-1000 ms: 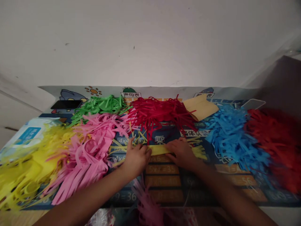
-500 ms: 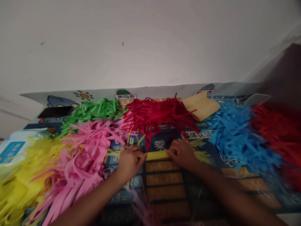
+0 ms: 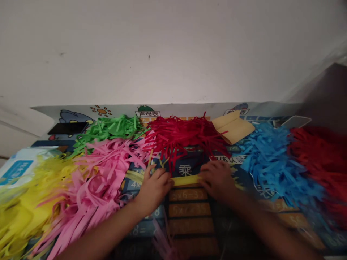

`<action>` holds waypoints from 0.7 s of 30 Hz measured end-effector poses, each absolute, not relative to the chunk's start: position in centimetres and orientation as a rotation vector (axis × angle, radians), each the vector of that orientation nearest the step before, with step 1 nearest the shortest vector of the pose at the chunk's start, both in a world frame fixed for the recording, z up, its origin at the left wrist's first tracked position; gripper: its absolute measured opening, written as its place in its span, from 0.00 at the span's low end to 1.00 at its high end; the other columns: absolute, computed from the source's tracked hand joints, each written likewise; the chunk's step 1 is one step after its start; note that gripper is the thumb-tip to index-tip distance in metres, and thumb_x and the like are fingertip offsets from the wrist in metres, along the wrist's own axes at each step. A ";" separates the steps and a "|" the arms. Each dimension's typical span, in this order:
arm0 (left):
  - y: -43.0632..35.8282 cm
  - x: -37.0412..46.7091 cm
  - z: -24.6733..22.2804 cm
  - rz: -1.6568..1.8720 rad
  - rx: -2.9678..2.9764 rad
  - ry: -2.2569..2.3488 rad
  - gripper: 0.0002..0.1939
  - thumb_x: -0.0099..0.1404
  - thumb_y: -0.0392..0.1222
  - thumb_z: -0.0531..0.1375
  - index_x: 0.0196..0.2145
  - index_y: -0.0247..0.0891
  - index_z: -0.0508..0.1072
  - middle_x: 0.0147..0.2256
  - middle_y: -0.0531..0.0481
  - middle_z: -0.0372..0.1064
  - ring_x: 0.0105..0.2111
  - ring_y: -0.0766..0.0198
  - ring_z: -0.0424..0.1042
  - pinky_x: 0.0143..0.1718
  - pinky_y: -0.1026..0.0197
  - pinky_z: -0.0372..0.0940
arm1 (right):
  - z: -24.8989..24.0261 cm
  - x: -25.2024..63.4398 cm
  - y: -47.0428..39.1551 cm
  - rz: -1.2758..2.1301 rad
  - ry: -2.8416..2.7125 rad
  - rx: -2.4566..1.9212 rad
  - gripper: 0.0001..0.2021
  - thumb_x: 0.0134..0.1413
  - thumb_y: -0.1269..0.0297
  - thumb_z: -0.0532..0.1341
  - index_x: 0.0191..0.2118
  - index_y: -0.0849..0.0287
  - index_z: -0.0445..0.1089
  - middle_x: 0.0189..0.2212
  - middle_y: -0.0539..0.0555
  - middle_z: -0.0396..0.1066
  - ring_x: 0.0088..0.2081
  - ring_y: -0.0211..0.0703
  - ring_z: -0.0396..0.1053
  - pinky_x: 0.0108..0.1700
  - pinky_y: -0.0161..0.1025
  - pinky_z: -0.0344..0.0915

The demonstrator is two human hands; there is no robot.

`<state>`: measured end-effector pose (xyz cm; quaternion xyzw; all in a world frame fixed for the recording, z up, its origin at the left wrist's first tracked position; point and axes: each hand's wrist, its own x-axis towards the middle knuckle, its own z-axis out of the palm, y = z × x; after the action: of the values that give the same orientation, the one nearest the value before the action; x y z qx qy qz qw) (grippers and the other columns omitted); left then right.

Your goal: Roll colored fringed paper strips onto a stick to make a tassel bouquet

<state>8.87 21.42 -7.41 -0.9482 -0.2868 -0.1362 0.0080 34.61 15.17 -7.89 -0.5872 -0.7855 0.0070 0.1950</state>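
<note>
A narrow yellow strip (image 3: 185, 181) with fringed ends, looking like tissue or crepe paper, stretches between my two hands just above the printed table sheet. My left hand (image 3: 155, 185) closes on its left part, fingers curled over the top. At the other end, my right hand (image 3: 217, 178) holds the strip under bent fingers. Loose yellow fringe (image 3: 135, 176) sticks out beyond my left hand, and some shows behind the right one. A crimson fringed bundle (image 3: 184, 135) lies just beyond both hands.
Fringed heaps lie around: green (image 3: 114, 128), pink (image 3: 105, 177) and yellow (image 3: 35, 198) to the left, blue (image 3: 276, 162) and red (image 3: 320, 162) to the right. A dark phone (image 3: 67, 128), a white-blue packet (image 3: 20, 166) and a tan folded paper (image 3: 233, 127) rest near the wall.
My right hand has shifted slightly right, its fingers now lying further over the strip. My left hand has rolled, fingers more over the top. The whole view has tilted up slightly.
</note>
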 end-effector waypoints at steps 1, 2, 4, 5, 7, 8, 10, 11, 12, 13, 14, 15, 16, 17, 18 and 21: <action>21.2 8.9 -7.2 -0.400 -2.960 -0.833 0.08 0.63 0.34 0.60 0.38 0.46 0.74 0.38 0.53 0.73 0.45 0.55 0.65 0.58 0.39 0.42 | -7.7 34.7 14.7 -0.055 -2.302 -1.533 0.02 0.57 0.67 0.63 0.36 0.53 0.72 0.39 0.51 0.74 0.45 0.49 0.64 0.54 0.52 0.46; 21.0 9.1 -7.0 -0.363 -2.957 -0.792 0.07 0.63 0.35 0.60 0.38 0.45 0.74 0.37 0.52 0.72 0.46 0.54 0.65 0.60 0.39 0.41 | -7.7 34.6 14.4 -0.116 -2.396 -1.433 0.04 0.59 0.69 0.61 0.38 0.52 0.72 0.40 0.51 0.74 0.47 0.49 0.64 0.56 0.54 0.43; 20.7 9.5 -6.7 -0.303 -2.937 -0.764 0.04 0.64 0.37 0.59 0.35 0.42 0.74 0.35 0.50 0.72 0.46 0.53 0.64 0.61 0.38 0.40 | -8.1 34.5 14.2 -0.209 -2.518 -1.312 0.08 0.61 0.73 0.58 0.40 0.54 0.72 0.39 0.52 0.75 0.46 0.47 0.64 0.58 0.54 0.42; 20.6 9.8 -6.5 -0.282 -2.924 -0.771 0.04 0.64 0.38 0.58 0.34 0.41 0.74 0.34 0.49 0.71 0.45 0.53 0.64 0.61 0.38 0.41 | -8.4 34.4 14.4 -0.233 -2.546 -1.287 0.08 0.61 0.75 0.58 0.40 0.55 0.72 0.38 0.52 0.74 0.46 0.47 0.64 0.58 0.53 0.43; 20.6 10.4 -6.3 -0.262 -2.899 -0.800 0.06 0.65 0.39 0.57 0.32 0.39 0.73 0.32 0.48 0.70 0.43 0.54 0.64 0.60 0.38 0.43 | -8.9 34.1 15.0 -0.229 -2.532 -1.320 0.08 0.61 0.75 0.58 0.37 0.55 0.72 0.35 0.50 0.74 0.44 0.45 0.64 0.58 0.52 0.43; 20.6 10.7 -6.3 -0.261 -2.892 -0.817 0.06 0.64 0.40 0.57 0.31 0.39 0.73 0.31 0.49 0.70 0.42 0.54 0.65 0.60 0.38 0.44 | -8.9 33.9 15.4 -0.216 -2.499 -1.369 0.08 0.61 0.74 0.58 0.35 0.55 0.71 0.34 0.49 0.74 0.43 0.44 0.64 0.58 0.52 0.43; 20.8 11.0 -6.4 -0.263 -2.892 -0.853 0.05 0.63 0.40 0.58 0.30 0.39 0.73 0.30 0.49 0.70 0.41 0.55 0.65 0.59 0.39 0.45 | -8.7 33.3 15.9 -0.195 -2.421 -1.479 0.06 0.61 0.71 0.59 0.33 0.55 0.71 0.33 0.50 0.73 0.42 0.45 0.64 0.57 0.52 0.44; 20.9 11.0 -6.5 -0.278 -2.891 -0.874 0.05 0.62 0.39 0.59 0.30 0.39 0.73 0.30 0.50 0.70 0.40 0.56 0.66 0.58 0.39 0.45 | -8.5 32.8 16.0 -0.186 -2.401 -1.512 0.03 0.60 0.69 0.60 0.35 0.56 0.71 0.35 0.51 0.73 0.43 0.46 0.63 0.56 0.53 0.44; 21.0 10.9 -6.6 -0.306 -2.888 -0.894 0.04 0.62 0.39 0.59 0.29 0.39 0.73 0.30 0.50 0.70 0.40 0.56 0.66 0.58 0.38 0.45 | -8.4 32.3 16.0 -0.183 -2.400 -1.525 0.02 0.60 0.67 0.61 0.38 0.56 0.71 0.36 0.53 0.73 0.43 0.47 0.63 0.55 0.53 0.46; 21.0 10.8 -6.8 -0.336 -2.887 -0.909 0.04 0.62 0.38 0.60 0.29 0.39 0.73 0.29 0.50 0.70 0.39 0.56 0.66 0.58 0.38 0.45 | -8.3 31.8 16.0 -0.184 -2.415 -1.515 0.04 0.60 0.66 0.61 0.40 0.57 0.71 0.38 0.54 0.73 0.43 0.48 0.63 0.53 0.52 0.47; 21.0 10.6 -6.9 -0.367 -2.885 -0.923 0.05 0.62 0.37 0.59 0.28 0.39 0.72 0.29 0.51 0.70 0.39 0.56 0.67 0.58 0.38 0.44 | -8.3 31.5 15.9 -0.180 -2.442 -1.495 0.05 0.60 0.66 0.61 0.41 0.57 0.71 0.38 0.55 0.73 0.43 0.48 0.63 0.51 0.51 0.49; 21.0 10.3 -7.1 -0.395 -2.888 -0.930 0.06 0.63 0.37 0.59 0.29 0.39 0.73 0.28 0.51 0.71 0.39 0.57 0.67 0.58 0.38 0.44 | -8.4 31.3 15.8 -0.170 -2.467 -1.467 0.04 0.61 0.67 0.60 0.41 0.57 0.71 0.37 0.55 0.73 0.41 0.47 0.63 0.48 0.49 0.50; 20.9 9.9 -7.3 -0.424 -2.899 -0.932 0.06 0.65 0.36 0.58 0.30 0.40 0.73 0.28 0.51 0.71 0.39 0.57 0.68 0.58 0.38 0.44 | -8.7 31.4 15.7 -0.146 -2.472 -1.444 0.03 0.61 0.68 0.60 0.39 0.57 0.72 0.35 0.53 0.73 0.39 0.46 0.63 0.46 0.47 0.50; 20.9 9.5 -7.5 -0.462 -2.916 -0.939 0.07 0.66 0.36 0.57 0.32 0.41 0.74 0.29 0.52 0.72 0.40 0.58 0.68 0.58 0.39 0.45 | -9.0 31.6 15.6 -0.112 -2.451 -1.434 0.04 0.61 0.70 0.60 0.36 0.56 0.72 0.32 0.52 0.73 0.38 0.45 0.63 0.44 0.46 0.50; 20.9 9.1 -7.6 -0.508 -2.939 -0.960 0.07 0.67 0.36 0.56 0.34 0.42 0.75 0.30 0.52 0.73 0.40 0.58 0.69 0.57 0.40 0.46 | -9.4 32.1 15.5 -0.076 -2.410 -1.441 0.05 0.60 0.70 0.61 0.34 0.55 0.73 0.31 0.50 0.73 0.37 0.43 0.63 0.43 0.45 0.50; 21.1 8.3 -7.8 -0.638 -3.021 -1.104 0.08 0.69 0.38 0.56 0.37 0.44 0.76 0.33 0.51 0.75 0.39 0.59 0.70 0.54 0.44 0.50 | -10.1 33.9 15.6 0.067 -2.225 -1.530 0.05 0.59 0.68 0.63 0.31 0.53 0.75 0.30 0.49 0.73 0.37 0.43 0.64 0.43 0.44 0.49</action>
<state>8.33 21.05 -7.85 -0.9191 -0.3358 -0.1943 -0.0686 33.87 15.58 -10.10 -0.5528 -0.8038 0.0243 0.2186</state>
